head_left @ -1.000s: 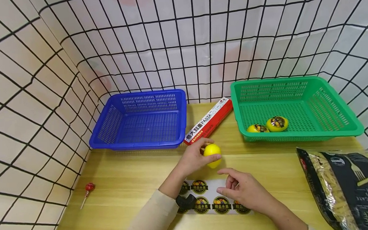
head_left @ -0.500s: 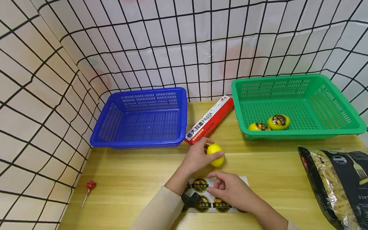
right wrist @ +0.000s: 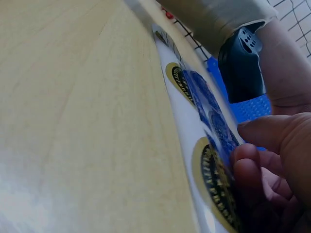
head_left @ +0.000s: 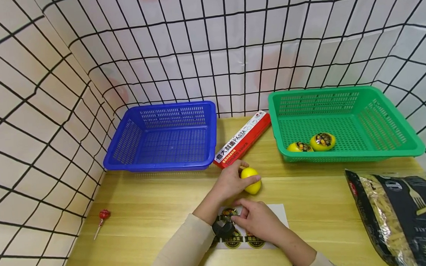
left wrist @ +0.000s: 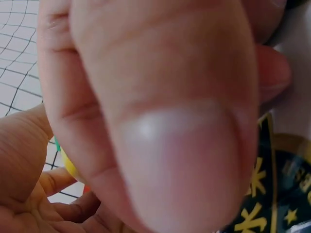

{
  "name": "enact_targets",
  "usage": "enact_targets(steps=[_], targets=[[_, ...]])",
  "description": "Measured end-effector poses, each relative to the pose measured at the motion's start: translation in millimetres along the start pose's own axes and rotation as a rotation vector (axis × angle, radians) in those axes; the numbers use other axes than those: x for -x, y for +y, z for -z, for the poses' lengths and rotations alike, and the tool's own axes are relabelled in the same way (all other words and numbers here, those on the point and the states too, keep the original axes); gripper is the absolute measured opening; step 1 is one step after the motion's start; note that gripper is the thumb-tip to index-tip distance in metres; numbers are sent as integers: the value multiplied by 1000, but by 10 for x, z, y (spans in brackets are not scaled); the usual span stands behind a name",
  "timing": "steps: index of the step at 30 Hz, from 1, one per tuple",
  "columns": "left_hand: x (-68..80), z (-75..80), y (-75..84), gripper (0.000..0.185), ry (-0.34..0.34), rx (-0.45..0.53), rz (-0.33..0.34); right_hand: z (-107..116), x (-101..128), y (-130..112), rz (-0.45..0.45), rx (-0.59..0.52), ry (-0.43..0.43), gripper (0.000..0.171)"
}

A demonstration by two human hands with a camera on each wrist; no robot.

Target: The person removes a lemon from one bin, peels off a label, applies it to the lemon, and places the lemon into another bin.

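The left hand (head_left: 231, 180) curls round a plain yellow lemon (head_left: 251, 180) and keeps it pressed on the bench (head_left: 148, 208), just in front of the red pasta box (head_left: 243, 139), with the bare face of the fruit turned toward the other hand, so it seems steadied there to be within easy reach. The right hand (head_left: 255, 221) lies on the sticker sheet (head_left: 275, 214) that sits flat on the bench just below the lemon; its fingers (right wrist: 252, 165) are bent at the edge of one round dark-and-gold sticker (right wrist: 214, 182), and they look to be pinching or lifting its rim, though the right wrist view is too close and too steep to say whether the sticker is already free of the backing. The left wrist view is filled by a thumb (left wrist: 180, 141) and shows little more than a sliver of yellow and a patch of sticker print. The sheet lies close to the person, between both arms, which keeps the stickers and the fruit almost touching. In the green basket (head_left: 409, 145) at the right rear lie two lemons (head_left: 311, 143) that already bear the same round label, side by side near the front wall. The blue basket (head_left: 164, 165) stands at the left rear, the pasta box slanted between the two baskets. A bag of pasta (head_left: 401, 215) lies at the right edge, and a red lollipop (head_left: 102, 217) lies well apart at the left.
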State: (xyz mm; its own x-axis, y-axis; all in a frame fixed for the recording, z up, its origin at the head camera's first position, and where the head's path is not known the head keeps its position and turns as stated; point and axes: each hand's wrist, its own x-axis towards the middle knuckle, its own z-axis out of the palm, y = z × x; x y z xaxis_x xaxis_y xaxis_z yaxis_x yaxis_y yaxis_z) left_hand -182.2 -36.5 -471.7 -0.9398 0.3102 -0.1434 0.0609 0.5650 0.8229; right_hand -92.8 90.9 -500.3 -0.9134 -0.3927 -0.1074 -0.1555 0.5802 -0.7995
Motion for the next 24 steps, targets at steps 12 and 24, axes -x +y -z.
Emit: enact_targets(steps=[12,24], targets=[[7,-4,23,64,-23,-97,3,-92,-4,33,-2,69,111,21],[47,79,-48,66,-87,-99,-66,-103,-5,32,-34,48,95,22]])
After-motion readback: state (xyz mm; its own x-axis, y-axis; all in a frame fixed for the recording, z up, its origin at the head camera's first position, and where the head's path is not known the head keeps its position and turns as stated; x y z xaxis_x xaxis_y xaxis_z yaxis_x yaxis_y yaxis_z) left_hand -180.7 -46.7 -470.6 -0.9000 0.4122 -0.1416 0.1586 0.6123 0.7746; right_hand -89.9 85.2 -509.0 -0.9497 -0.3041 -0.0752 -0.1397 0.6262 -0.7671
